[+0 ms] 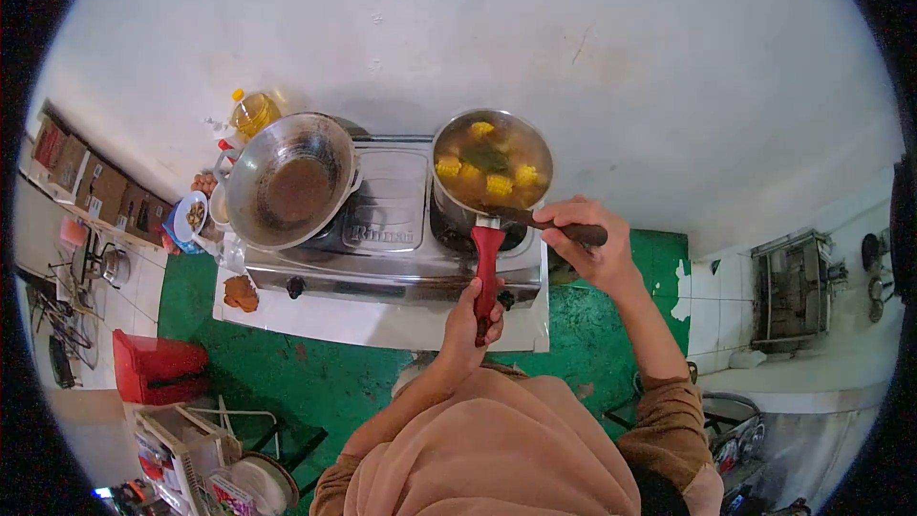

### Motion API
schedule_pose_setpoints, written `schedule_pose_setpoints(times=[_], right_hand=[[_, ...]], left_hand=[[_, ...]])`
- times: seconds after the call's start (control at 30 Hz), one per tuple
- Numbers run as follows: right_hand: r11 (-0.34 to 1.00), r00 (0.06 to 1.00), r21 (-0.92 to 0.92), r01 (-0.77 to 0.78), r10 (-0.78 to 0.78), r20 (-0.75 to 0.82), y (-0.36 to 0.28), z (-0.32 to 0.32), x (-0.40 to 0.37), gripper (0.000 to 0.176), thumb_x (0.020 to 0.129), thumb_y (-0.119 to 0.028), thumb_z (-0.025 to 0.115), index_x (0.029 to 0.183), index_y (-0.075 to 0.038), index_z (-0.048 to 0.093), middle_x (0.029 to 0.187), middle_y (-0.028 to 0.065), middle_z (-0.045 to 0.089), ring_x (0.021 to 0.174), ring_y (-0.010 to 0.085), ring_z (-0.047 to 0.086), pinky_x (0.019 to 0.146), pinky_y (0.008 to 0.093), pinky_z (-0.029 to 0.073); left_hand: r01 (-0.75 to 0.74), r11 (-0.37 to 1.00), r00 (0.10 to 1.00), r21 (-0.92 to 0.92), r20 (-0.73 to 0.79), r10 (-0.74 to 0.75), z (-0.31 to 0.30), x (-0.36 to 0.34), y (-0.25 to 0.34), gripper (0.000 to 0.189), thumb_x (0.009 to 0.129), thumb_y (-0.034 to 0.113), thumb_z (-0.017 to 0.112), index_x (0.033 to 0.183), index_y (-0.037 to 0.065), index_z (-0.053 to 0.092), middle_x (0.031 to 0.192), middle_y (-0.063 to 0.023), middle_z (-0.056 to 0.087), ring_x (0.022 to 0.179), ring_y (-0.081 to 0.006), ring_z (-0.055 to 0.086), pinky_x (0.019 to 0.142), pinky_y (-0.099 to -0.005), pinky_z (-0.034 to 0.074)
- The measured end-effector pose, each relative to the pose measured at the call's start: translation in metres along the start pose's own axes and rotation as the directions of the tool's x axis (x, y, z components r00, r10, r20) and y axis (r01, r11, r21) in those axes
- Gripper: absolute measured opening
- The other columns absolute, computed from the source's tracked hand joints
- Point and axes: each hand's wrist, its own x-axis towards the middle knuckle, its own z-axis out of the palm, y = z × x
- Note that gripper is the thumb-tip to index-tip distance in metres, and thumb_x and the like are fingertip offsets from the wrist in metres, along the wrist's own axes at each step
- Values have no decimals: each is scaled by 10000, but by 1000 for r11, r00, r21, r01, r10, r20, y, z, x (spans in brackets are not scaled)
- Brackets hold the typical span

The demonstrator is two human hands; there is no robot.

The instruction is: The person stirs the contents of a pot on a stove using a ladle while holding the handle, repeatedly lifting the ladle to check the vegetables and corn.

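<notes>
While my left hand (pixel 474 320) grips the pot handle (pixel 486 250) and right hand (pixel 592 248) the ladle (pixel 535 221), hard stirring could slop soup (pixel 487 170).

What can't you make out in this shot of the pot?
Head view:
Tip of the utensil in the right hand: sunk in the soup.
End of the red handle: covered by the left hand.
Any burner flame: hidden under the pot.
Labels on shelf boxes: too small to read.
</notes>
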Motion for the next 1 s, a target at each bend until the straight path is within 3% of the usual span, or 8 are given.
schedule_pose_setpoints(times=[0.1, 0.17, 0.27, 0.53, 0.8, 0.87, 0.93, 1.0], right_hand=[[1000, 996, 4, -27, 28, -87, 15, 10, -7, 178, 770, -79, 693, 891, -35, 571, 882, 98, 659, 770, 184, 640, 672, 295, 518], [926, 902, 301, -227, 317, -294, 20, 15, -11, 175, 805, -82, 662, 908, -22, 532, 859, 105, 656, 709, 135, 625, 604, 257, 516], [898, 800, 339, -281, 414, -435, 31, 5, 1, 163, 841, -92, 623, 914, -15, 499, 841, 116, 648, 643, 118, 604, 541, 239, 506], [963, 850, 247, -109, 219, -480, -12, -25, 39, 136, 862, -81, 591, 907, -16, 480, 826, 128, 635, 595, 124, 575, 543, 250, 495], [939, 922, -97, 331, -344, -176, 3, -19, 67, 171, 778, -20, 663, 893, -10, 536, 883, 133, 643, 740, 196, 619, 614, 290, 501], [931, 932, -125, 342, -353, -79, 11, -15, 74, 189, 753, -55, 691, 882, -13, 559, 887, 143, 643, 787, 247, 632, 630, 324, 511], [796, 862, -337, 504, -439, 253, 10, -8, 81, 229, 737, -44, 688, 909, -37, 536, 901, 134, 640, 675, 241, 595, 573, 324, 488], [763, 836, -351, 543, -454, 307, 21, -2, 85, 268, 720, -97, 711, 917, -50, 536, 906, 91, 639, 648, 251, 578, 543, 319, 471]], left_hand=[[7, 1000, 1000, -26, 9, -7, 0, 0, 1, 367, 931, 411, 411, 1073, 84, 499, 599, -11, 435, 428, -100, 380, 378, -216, 273], [13, 999, 1000, -30, -11, -14, 0, -1, 1, 365, 925, 412, 428, 1065, 84, 505, 607, -18, 452, 434, -102, 390, 383, -216, 285], [-1, 999, 1000, -36, 16, 1, -2, -1, 0, 369, 926, 412, 427, 1065, 79, 505, 612, -23, 464, 440, -106, 401, 388, -220, 298], [50, 998, 996, -39, 72, -47, -10, 3, 7, 364, 898, 383, 469, 1095, 78, 502, 691, -51, 549, 492, -134, 478, 406, -231, 360], [56, 985, 998, 166, -20, -53, 0, 9, 15, 299, 847, 283, 564, 1058, 77, 512, 708, -52, 561, 512, -131, 500, 401, -232, 376], [66, 995, 994, 73, 81, -71, -8, 13, 11, 245, 846, 245, 577, 1015, 80, 512, 650, -22, 522, 454, -112, 465, 381, -228, 349], [72, 996, 995, 56, 69, -75, -6, 13, 10, 232, 847, 237, 575, 1005, 79, 512, 626, -10, 500, 430, -105, 442, 372, -228, 333], [77, 996, 995, 39, 58, -79, -3, 11, 12, 220, 848, 229, 574, 994, 78, 511, 603, 1, 478, 405, -97, 419, 364, -228, 318]])
